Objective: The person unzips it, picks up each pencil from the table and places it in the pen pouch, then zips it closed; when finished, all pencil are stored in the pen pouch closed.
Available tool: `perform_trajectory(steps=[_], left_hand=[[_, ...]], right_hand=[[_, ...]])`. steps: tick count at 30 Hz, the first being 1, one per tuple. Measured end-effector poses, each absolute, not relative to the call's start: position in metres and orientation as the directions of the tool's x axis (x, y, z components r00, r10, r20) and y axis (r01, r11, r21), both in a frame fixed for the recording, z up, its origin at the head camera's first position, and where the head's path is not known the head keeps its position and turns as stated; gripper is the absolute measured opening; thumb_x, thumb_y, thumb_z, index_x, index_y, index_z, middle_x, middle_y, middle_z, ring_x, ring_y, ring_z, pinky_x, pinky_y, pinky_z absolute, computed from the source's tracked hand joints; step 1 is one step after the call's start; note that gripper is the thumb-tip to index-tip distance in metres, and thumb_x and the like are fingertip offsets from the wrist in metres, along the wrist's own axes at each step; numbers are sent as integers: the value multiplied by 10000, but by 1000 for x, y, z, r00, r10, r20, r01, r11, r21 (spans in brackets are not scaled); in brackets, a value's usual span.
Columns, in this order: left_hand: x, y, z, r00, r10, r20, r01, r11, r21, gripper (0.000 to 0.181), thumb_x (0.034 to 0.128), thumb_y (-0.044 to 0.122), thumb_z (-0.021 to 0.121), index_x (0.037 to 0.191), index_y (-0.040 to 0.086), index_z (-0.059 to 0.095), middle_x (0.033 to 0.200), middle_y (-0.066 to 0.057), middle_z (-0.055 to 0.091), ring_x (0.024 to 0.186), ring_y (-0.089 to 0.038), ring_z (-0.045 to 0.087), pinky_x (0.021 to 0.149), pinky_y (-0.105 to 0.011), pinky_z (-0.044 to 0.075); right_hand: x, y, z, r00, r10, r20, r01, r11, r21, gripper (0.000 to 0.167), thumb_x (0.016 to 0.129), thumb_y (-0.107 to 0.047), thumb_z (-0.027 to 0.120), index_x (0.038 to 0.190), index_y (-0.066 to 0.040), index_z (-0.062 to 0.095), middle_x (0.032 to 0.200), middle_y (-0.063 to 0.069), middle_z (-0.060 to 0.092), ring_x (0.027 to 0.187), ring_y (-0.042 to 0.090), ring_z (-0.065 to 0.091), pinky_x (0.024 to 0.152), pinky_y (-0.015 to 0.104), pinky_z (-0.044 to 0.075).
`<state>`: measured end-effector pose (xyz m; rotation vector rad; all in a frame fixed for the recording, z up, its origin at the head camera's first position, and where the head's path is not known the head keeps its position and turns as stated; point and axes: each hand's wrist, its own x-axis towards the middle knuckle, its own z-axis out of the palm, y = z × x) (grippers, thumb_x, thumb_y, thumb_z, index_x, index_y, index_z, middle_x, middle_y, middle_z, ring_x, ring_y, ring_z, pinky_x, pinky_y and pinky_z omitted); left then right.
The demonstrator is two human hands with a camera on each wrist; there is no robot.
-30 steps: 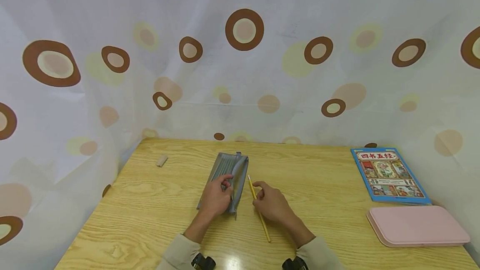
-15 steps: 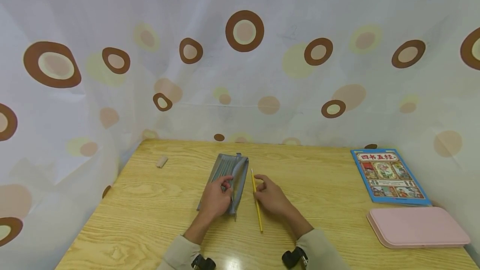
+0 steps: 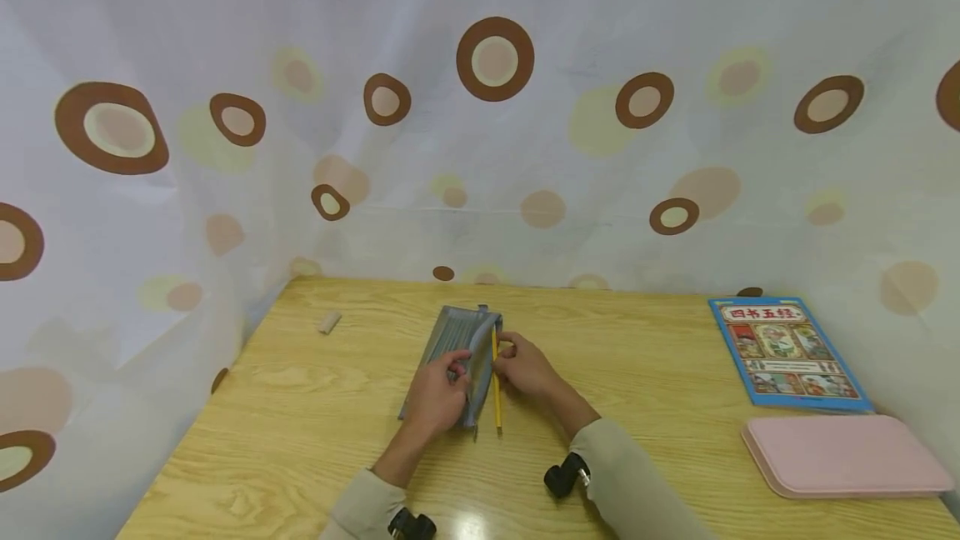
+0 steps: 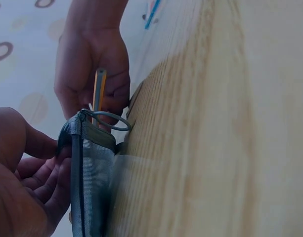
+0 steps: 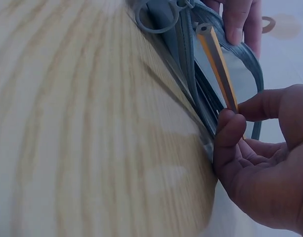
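A grey mesh pencil case (image 3: 454,333) lies on the table with its zip undone and several slim dark sticks showing through its side. My left hand (image 3: 435,394) pinches the edge of its opening between thumb and fingers, also visible in the left wrist view. Between the thumb and fingers of my right hand (image 3: 528,369) is a yellow pencil (image 3: 498,407). In the right wrist view the pencil (image 5: 218,64) slants along the case's opening, its flat end toward the camera. The pencil's far end is hidden by the fingers and the case there.
On the wooden table (image 3: 300,432), a small beige block (image 3: 329,322) lies at the far left. A blue-bordered book (image 3: 791,352) sits at the right, with a pink case (image 3: 847,457) in front of it. A patterned curtain (image 3: 420,165) hangs behind the table.
My right hand has carried the pencil left and slightly away from me, from beside the pencil case to its opening. The left hand keeps its hold on the case's edge.
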<state>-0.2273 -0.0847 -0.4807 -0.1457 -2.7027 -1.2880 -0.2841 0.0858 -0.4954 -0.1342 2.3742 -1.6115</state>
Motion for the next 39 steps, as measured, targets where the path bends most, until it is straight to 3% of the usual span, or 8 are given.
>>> perform_trajectory(steps=[10,19,26,32,39], left_hand=[[-229,-86,-482,-983,37,182,163,643,748,320,880,100,609,1197,110,657,884,25,641,499,-43,443,421,-197,347],[-229,-86,-481,-982,71,177,182,629,756,331,889,81,596,1217,84,643,906,-1,644,550,-40,494,453,-191,388],[-228,-86,-480,-985,39,167,154,627,763,338,878,99,613,1214,112,651,925,3,657,618,-51,526,511,-202,422],[-226,-86,-478,-986,50,160,156,624,766,342,887,95,612,1227,104,641,933,3,651,686,-53,567,548,-193,448],[-225,-84,-478,-986,40,165,153,621,768,322,886,96,614,1205,109,657,907,10,651,653,-57,542,526,-200,430]], right_hand=[[-295,72,-497,-970,-177,-166,107,303,-947,628,851,-71,545,1453,-57,368,958,113,610,619,151,584,526,256,469],[-299,62,-498,-981,-124,-149,109,284,-953,658,869,-70,558,1477,-8,316,1029,152,631,640,135,623,543,245,507],[-297,68,-507,-982,-140,-130,87,281,-956,427,905,-103,570,1323,-21,540,867,129,686,578,117,646,562,258,542],[-294,83,-507,-985,-121,-125,91,261,-961,354,909,-91,560,1262,-79,591,984,118,647,652,157,641,588,282,538],[-297,100,-507,-992,-82,-97,68,303,-950,340,903,-63,527,1233,-78,606,896,101,628,647,173,615,584,272,504]])
